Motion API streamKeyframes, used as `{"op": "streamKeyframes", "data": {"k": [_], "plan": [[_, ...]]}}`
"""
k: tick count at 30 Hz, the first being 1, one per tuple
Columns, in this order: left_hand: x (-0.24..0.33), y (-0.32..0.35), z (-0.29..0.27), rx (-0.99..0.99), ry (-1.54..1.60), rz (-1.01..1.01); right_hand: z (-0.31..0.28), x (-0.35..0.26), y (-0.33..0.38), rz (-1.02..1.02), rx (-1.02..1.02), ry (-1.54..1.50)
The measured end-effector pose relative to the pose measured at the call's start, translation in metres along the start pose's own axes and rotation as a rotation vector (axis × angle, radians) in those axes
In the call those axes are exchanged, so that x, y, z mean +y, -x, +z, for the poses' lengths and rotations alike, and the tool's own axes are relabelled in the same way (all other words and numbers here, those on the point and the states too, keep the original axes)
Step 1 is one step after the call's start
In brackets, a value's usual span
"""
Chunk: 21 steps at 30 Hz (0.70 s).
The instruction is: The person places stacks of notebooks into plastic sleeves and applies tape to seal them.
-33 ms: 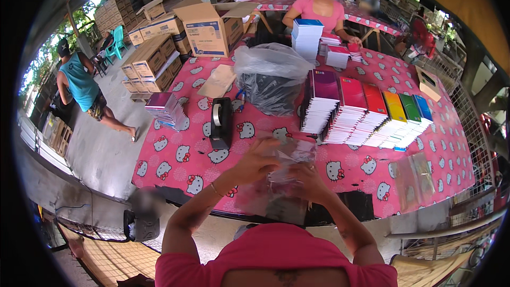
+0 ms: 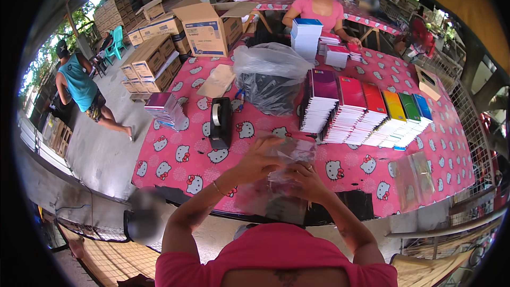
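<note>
Clear plastic (image 2: 281, 180) at the near edge of the table (image 2: 162, 162), left hand (image 2: 258, 162) and right hand (image 2: 308, 182) over it (whether either pinches, cannot tell). Pink patterned cloth stretches left, past the tape dispenser (image 2: 220, 125); notebook stacks (image 2: 366, 114) limit reach far right. Concrete floor (image 2: 112, 151) left; cartons (image 2: 151, 66) far left.

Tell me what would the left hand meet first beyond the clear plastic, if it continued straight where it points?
The left hand would probably meet the tall purple notebook stack first; depth is unclear.
</note>
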<state>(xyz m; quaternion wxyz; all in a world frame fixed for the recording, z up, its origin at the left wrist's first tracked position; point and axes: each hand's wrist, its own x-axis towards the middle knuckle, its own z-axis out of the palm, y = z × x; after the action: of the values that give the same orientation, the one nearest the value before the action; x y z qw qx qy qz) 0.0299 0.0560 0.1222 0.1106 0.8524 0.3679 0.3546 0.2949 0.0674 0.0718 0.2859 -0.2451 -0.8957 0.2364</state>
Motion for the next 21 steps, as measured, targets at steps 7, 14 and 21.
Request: {"op": "streamKeyframes", "data": {"k": [7,14,21], "plan": [[-0.008,-0.009,0.027,0.010,-0.093,-0.026,0.015,0.003,0.001,0.001,-0.102,0.057],[-0.016,0.016,0.047,0.398,0.965,-0.471,0.002,0.011,-0.015,0.134,-0.002,-0.395],[-0.025,0.041,0.046,-0.070,0.660,-0.664,0.023,0.056,-0.049,0.466,-0.214,-0.683]]}}
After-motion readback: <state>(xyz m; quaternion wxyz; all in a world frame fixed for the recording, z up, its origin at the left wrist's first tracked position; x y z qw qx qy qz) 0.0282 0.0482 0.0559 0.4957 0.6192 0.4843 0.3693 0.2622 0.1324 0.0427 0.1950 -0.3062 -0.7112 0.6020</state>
